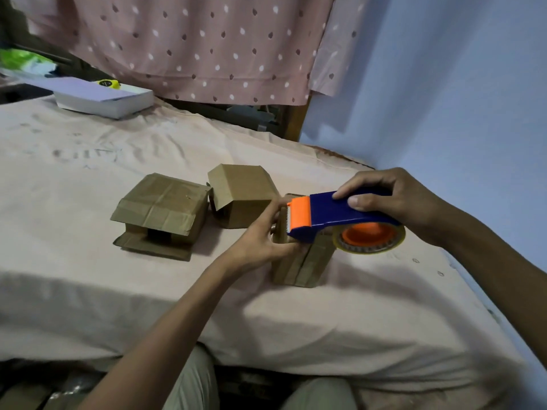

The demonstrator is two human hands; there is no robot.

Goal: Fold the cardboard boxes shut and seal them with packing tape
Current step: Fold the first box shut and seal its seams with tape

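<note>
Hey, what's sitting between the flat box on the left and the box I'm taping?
In the head view, a third cardboard box with an open flap lies between the flat box and the box being taped.

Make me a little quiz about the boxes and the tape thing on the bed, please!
1. True or false: the right hand holds the blue and orange tape dispenser.
2. How many cardboard boxes sit on the bed sheet?
3. Which box is the left hand touching: A) the left box, B) the middle box, C) the right box under the dispenser?

Key
1. True.
2. Three.
3. C. The left and middle boxes lie untouched, their flaps loose.
</note>
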